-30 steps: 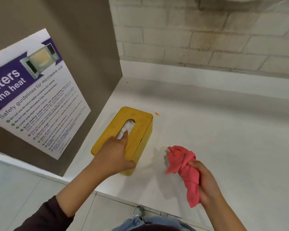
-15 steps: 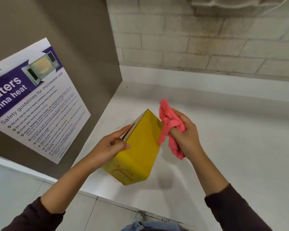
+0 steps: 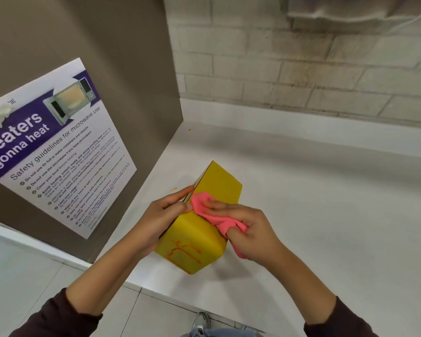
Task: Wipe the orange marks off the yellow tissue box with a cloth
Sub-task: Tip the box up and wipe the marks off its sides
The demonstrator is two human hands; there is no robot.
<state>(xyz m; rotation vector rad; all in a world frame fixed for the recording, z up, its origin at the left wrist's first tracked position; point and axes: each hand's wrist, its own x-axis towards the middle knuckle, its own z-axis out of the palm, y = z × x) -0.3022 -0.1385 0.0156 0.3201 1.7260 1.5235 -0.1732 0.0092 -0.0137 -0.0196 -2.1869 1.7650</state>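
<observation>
Two hands work on the yellow tissue box (image 3: 216,190), which is tilted up near the counter's (image 3: 326,203) front left corner, apparently lifted or propped on its lower end, so a broad side and the marked end face the person. The left hand (image 3: 161,220) grips the box's left edge, fingers (image 3: 180,192) curled over the lid seam, likely steadying it against the wiping pressure. The right hand (image 3: 250,229) clutches a bunched pink cloth (image 3: 214,215), pressing it flat on the upper face. The orange marks (image 3: 185,254) on the near end remain uncovered and untouched by it.
</observation>
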